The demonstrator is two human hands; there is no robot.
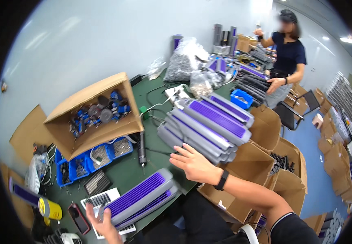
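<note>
A long grey casing with a purple slatted face [137,195] lies slantwise near the table's front edge, partly over a white perforated tray [110,197]; a second purple face shows along its near side. At its left end is my left hand [104,225], fingers apart and thumb against or just beside the casing. My right hand [194,164] is spread flat, palm down, and holds nothing. It hovers at or just in front of a stack of similar grey-and-purple casings [214,118]; whether it touches them I cannot tell. A black electric screwdriver [142,150] is between the stack and a cardboard box.
The tilted cardboard box [92,142] holds small blue and grey parts. Blue bins [88,166] of small hardware sit below it. A phone [79,218] and yellow can [50,208] are at left. Open cartons [241,173] adjoin the right edge. A co-worker [286,57] stands farther back.
</note>
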